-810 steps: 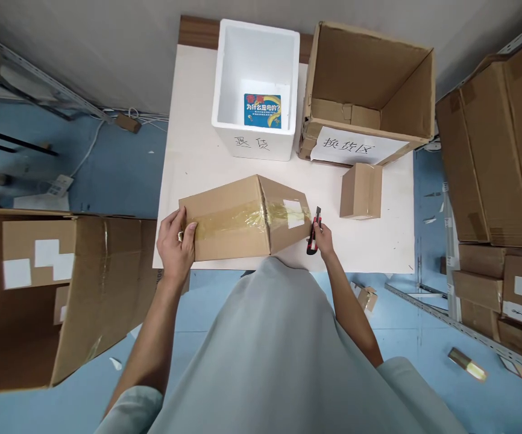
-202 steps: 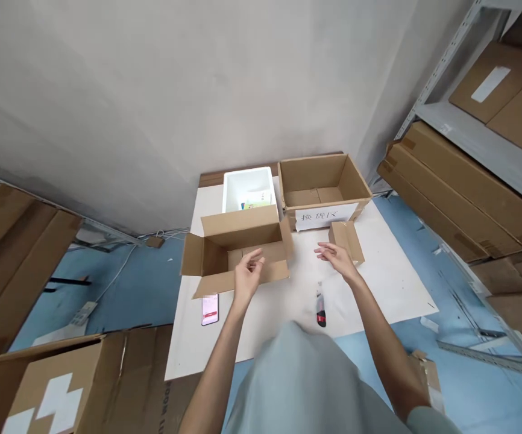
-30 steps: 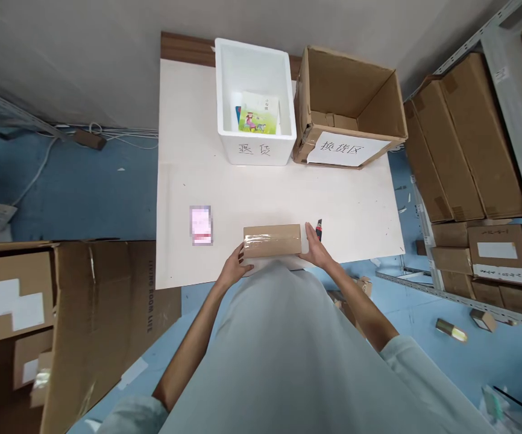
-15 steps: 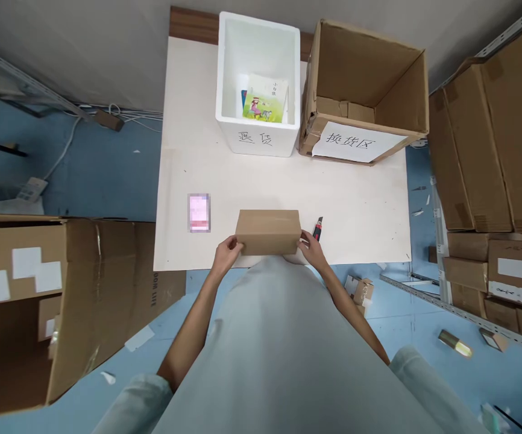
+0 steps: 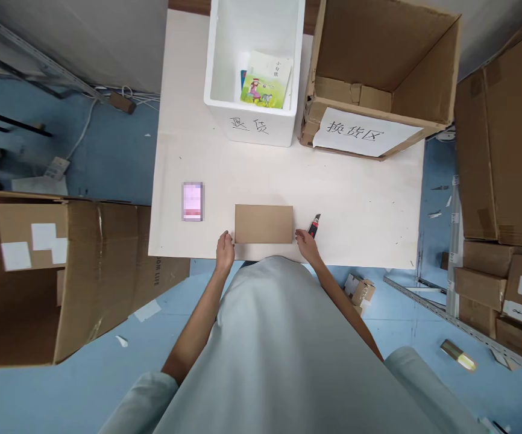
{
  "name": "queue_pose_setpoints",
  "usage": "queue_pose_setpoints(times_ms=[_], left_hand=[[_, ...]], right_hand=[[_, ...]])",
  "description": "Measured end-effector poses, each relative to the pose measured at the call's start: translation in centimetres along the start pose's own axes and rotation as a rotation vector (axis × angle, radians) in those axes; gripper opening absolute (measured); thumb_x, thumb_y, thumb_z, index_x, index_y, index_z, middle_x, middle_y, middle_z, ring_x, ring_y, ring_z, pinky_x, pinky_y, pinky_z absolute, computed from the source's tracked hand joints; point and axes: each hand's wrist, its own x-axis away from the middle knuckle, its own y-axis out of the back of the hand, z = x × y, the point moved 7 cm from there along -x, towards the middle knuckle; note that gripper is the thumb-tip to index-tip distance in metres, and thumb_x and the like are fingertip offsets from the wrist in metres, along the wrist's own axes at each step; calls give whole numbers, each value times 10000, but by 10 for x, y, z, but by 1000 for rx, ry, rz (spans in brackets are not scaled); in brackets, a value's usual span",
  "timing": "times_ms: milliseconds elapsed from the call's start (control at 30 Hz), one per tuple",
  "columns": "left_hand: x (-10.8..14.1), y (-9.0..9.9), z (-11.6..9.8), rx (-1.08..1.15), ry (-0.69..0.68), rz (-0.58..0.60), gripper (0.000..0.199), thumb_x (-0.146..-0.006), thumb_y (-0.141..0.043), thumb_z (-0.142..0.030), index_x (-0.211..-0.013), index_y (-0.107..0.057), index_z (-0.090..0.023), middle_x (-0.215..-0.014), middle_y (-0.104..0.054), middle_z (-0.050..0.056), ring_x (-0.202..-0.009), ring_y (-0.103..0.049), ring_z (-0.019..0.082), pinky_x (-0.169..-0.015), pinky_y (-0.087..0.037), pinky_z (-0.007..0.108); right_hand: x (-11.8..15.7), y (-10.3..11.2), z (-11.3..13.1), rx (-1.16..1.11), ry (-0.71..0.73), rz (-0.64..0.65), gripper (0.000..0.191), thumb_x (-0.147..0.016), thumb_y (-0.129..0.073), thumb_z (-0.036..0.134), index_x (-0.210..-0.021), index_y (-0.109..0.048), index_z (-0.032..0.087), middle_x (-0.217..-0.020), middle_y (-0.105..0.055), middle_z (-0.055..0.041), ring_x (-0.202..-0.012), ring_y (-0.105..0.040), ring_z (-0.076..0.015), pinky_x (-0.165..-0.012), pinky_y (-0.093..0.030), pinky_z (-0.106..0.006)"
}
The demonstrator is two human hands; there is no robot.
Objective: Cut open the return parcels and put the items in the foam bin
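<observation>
A small brown cardboard box lies flat on the white table near its front edge. Just off the box's left side is my left hand, fingers stretched out and holding nothing. My right hand is to the right of the box with a narrow gap between them; its fingers are loosely apart and hold nothing. A red and black utility knife with its blade out lies right beside that hand, its lower end partly hidden by the fingers.
At the back of the table stand a white foam bin with picture books inside and a large open carton. A blurred pink phone-like item lies left. Another big carton is at the left; stacked boxes fill the right.
The cardboard box, tilted and held between both hands before, now lies flat on the table. Both hands have let go of it, the left one moving slightly away. The view has shifted a little.
</observation>
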Motion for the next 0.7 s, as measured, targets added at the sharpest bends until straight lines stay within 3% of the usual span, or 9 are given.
queue_pose_setpoints(times_ms=[133,267,367,467,600,700], left_hand=[[17,-3,15,18,120,-42,651,-898,-541,-282,-1540,-589,-184,-1613,-596,201,-1427,-643,352,-1175,-562,556],[28,-6,8,24,115,-29,730,-767,-599,-147,-1494,-642,-195,-1473,-710,158,-1442,-639,351,-1211,-539,553],[32,1,-13,22,45,-47,699,-800,-631,-142,-1497,-630,-185,-1491,-699,168,-1501,-593,343,-1224,-533,540],[33,16,-41,53,-85,-73,626,-879,-684,-217,-1502,-618,-192,-1502,-691,167,-1495,-604,321,-1222,-543,516],[27,34,-69,110,-183,-67,622,-922,-742,-328,-1510,-615,-169,-1490,-698,178,-1439,-653,323,-1234,-539,510],[16,38,-75,136,-170,-22,628,-922,-746,-323,-1511,-615,-149,-1480,-709,180,-1406,-677,321,-1251,-524,521]], right_hand=[[11,-12,-12,9,-3,61,399,-1002,-499,286,-1324,-721,204,-1380,-771,-134,-1242,-756,-253,-1160,-565,-478],[21,-17,-4,12,58,82,468,-1007,-523,350,-1406,-709,191,-1461,-706,-160,-1314,-712,-282,-1104,-611,-465],[28,-8,24,13,205,37,505,-1020,-553,438,-1434,-725,206,-1450,-680,-162,-1358,-666,-313,-1101,-624,-472],[34,8,60,6,309,-41,513,-1055,-556,499,-1455,-730,228,-1340,-689,-141,-1287,-695,-301,-1126,-616,-460],[33,24,96,-2,349,-132,503,-1095,-535,507,-1455,-728,214,-1239,-680,-126,-1218,-721,-283,-1119,-622,-456],[23,20,102,24,315,-147,475,-1095,-535,489,-1426,-741,217,-1234,-695,-123,-1212,-726,-283,-1125,-621,-495]])
